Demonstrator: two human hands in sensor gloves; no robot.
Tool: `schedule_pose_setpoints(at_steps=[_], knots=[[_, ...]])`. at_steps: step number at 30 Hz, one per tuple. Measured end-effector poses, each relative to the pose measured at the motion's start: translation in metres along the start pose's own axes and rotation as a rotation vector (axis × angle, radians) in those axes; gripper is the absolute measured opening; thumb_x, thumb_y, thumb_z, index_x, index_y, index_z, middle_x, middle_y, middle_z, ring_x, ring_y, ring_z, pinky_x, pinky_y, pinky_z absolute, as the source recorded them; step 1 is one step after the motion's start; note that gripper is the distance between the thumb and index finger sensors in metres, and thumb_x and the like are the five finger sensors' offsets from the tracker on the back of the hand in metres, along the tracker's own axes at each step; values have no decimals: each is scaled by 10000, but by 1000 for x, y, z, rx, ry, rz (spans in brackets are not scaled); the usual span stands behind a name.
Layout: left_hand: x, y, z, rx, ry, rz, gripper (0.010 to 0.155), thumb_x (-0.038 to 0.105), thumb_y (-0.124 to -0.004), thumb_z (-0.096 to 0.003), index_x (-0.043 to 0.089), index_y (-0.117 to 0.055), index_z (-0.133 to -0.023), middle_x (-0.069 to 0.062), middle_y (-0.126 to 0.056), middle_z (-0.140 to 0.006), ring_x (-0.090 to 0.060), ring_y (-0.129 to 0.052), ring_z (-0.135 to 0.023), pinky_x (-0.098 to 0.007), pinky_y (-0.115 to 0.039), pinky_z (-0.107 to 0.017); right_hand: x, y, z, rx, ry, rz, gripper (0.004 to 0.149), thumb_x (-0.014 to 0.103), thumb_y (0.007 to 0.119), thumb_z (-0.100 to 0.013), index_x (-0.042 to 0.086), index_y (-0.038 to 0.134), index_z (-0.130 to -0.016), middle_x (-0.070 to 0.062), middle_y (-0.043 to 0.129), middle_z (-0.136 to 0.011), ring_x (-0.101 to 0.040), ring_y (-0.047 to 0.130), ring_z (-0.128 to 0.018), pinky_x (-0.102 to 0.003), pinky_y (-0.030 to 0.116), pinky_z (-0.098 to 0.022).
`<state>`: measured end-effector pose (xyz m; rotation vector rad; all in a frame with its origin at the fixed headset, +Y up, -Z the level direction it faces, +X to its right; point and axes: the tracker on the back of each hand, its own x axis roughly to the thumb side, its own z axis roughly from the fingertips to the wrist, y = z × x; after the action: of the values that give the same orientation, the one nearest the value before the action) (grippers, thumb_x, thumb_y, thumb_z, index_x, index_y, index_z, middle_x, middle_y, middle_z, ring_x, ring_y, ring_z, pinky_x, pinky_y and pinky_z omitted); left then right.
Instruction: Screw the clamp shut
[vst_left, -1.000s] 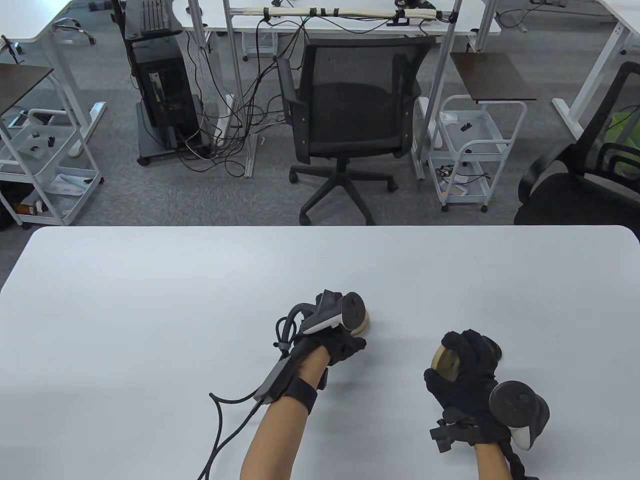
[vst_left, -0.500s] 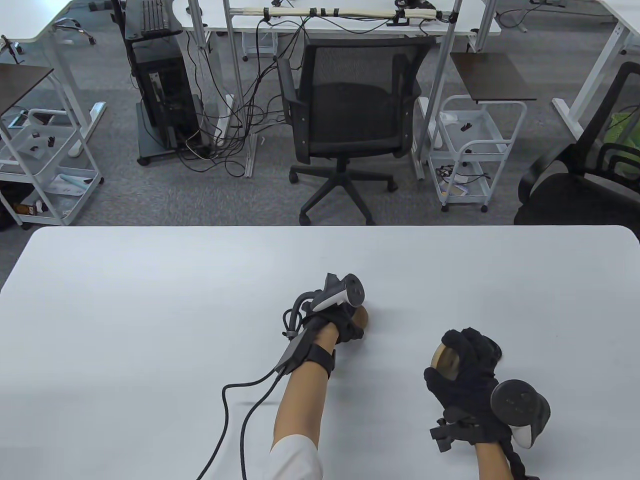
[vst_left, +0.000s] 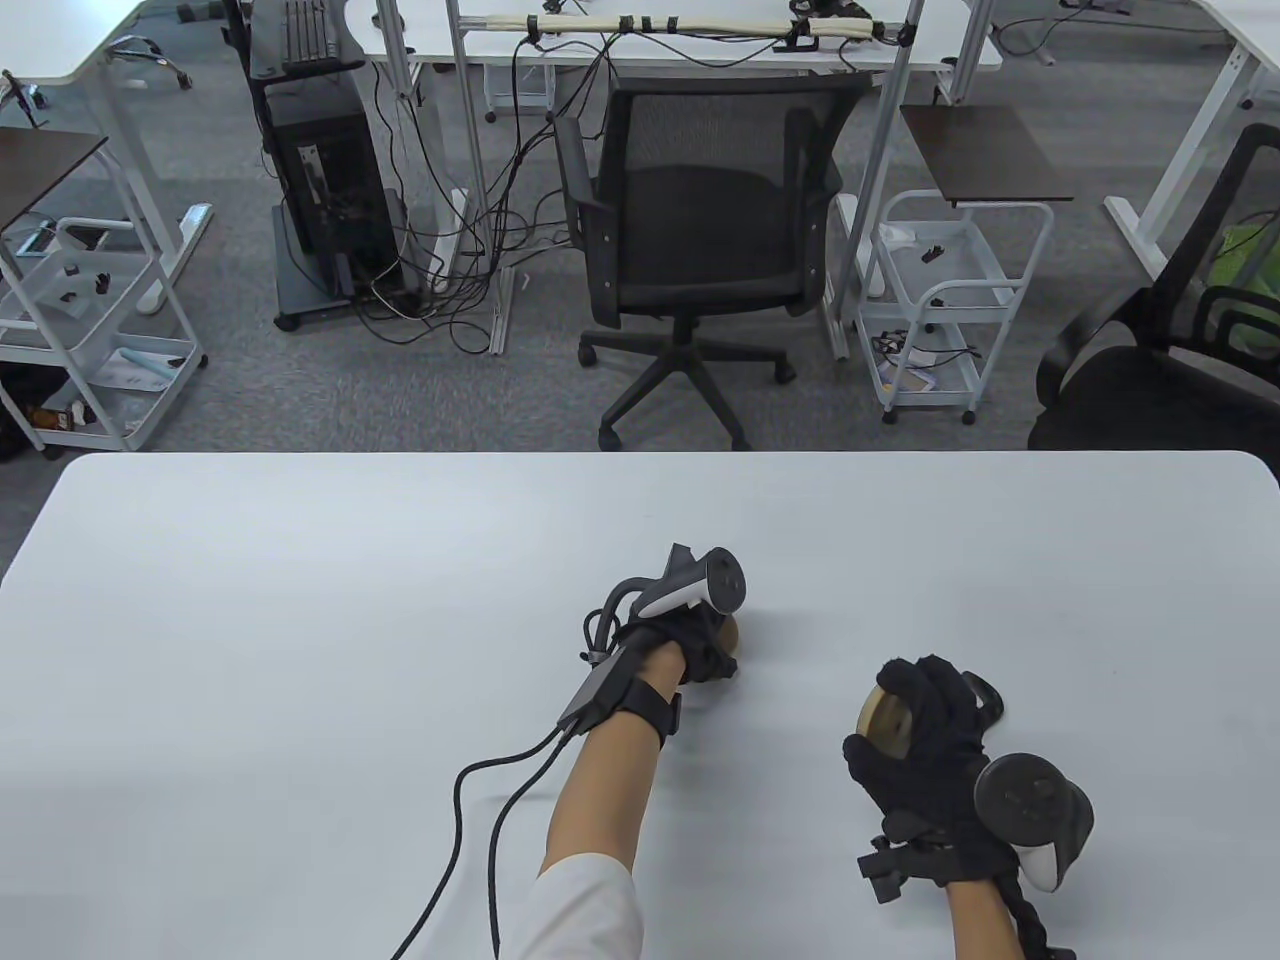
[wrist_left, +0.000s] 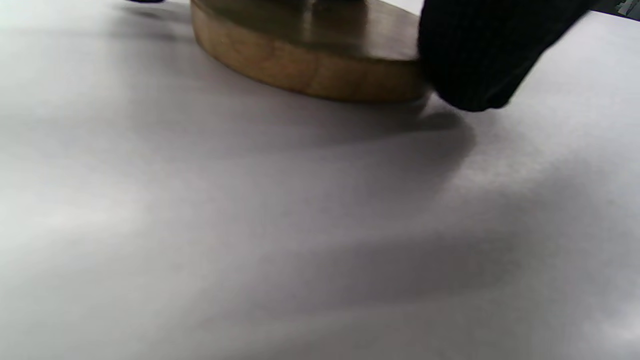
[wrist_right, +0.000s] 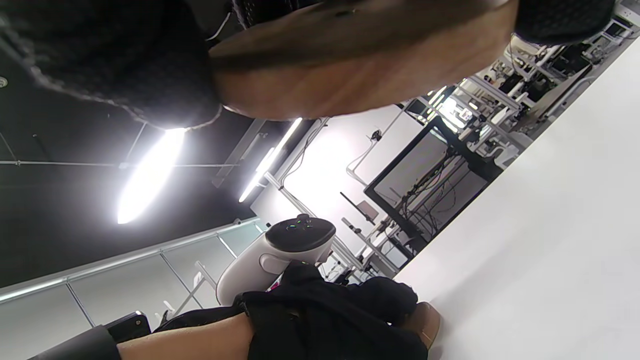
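On the white tabletop (vst_left: 300, 600), your left hand (vst_left: 690, 645) curls over one wooden clamp disc (vst_left: 728, 632) lying flat at center. Your right hand (vst_left: 925, 730) grips the other wooden disc (vst_left: 882, 712), raised on edge.

A white table (vst_left: 300, 600) carries a round wooden disc (wrist_left: 310, 75) lying flat on it.

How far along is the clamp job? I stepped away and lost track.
The two wooden pieces are apart, so nothing is screwed together yet. The left hand holds one wooden disc against the table; the right hand grips the other wooden disc, lifted. Bringing them together and screwing shut remains.
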<state>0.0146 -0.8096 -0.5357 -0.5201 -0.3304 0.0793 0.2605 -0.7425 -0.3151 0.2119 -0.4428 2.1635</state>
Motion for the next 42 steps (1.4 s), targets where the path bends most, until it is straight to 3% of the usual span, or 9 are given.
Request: schedule_pose_setpoints(at_steps=[3,7,16,23,30,35,42], knots=[[5,1,-1,31,-23,-57,954,539,-877,-459,168,-285,-1108,-262,-267,-1202,-552,-361,-1042,-659,-563,-711,1,1,0,6,-4,6,832,555,930,-395,335,478,-1058,-182,331,-1118,-561,452,-876,-685,648,-495],[6,1,1,62,-26,-100,990,604,-887,-444,259,-274,-1140,-292,-347,-1174,-565,-460,-1004,-638,-679,-650,1,2,0,11,-11,7,833,558,927,-397,333,475,-1060,-182,330,-1119,-560,452,-877,-684,648,-496],[2,2,19,231,-72,-105,951,682,-923,-367,335,-467,-1127,-317,-540,-1104,-560,-664,-902,-598,-852,-511,1,9,2,34,-23,10,839,561,926,-393,330,475,-1061,-182,334,-1118,-559,456,-876,-682,651,-495],[0,3,77,382,-200,-63,910,689,-909,-365,343,-525,-1114,-332,-531,-1095,-565,-655,-898,-605,-849,-512,2,14,2,56,-36,24,844,563,924,-392,326,470,-1064,-180,335,-1119,-558,458,-877,-681,652,-496],[-14,-11,144,534,-289,63,912,688,-899,-375,332,-508,-1119,-332,-510,-1102,-567,-638,-907,-610,-838,-522,2,21,3,85,-44,38,850,562,924,-393,318,464,-1066,-178,336,-1119,-557,459,-878,-680,653,-498],[-38,-24,188,645,-316,152,917,695,-885,-383,325,-491,-1124,-329,-503,-1105,-562,-635,-913,-605,-839,-526,8,24,4,89,-72,71,854,566,920,-394,315,460,-1068,-175,336,-1120,-554,461,-881,-677,655,-501],[-78,-48,230,762,-347,374,926,700,-878,-389,310,-481,-1130,-326,-500,-1106,-561,-633,-913,-601,-838,-526,12,32,3,114,-85,65,857,569,920,-391,313,461,-1069,-174,342,-1121,-553,466,-881,-676,659,-500]])
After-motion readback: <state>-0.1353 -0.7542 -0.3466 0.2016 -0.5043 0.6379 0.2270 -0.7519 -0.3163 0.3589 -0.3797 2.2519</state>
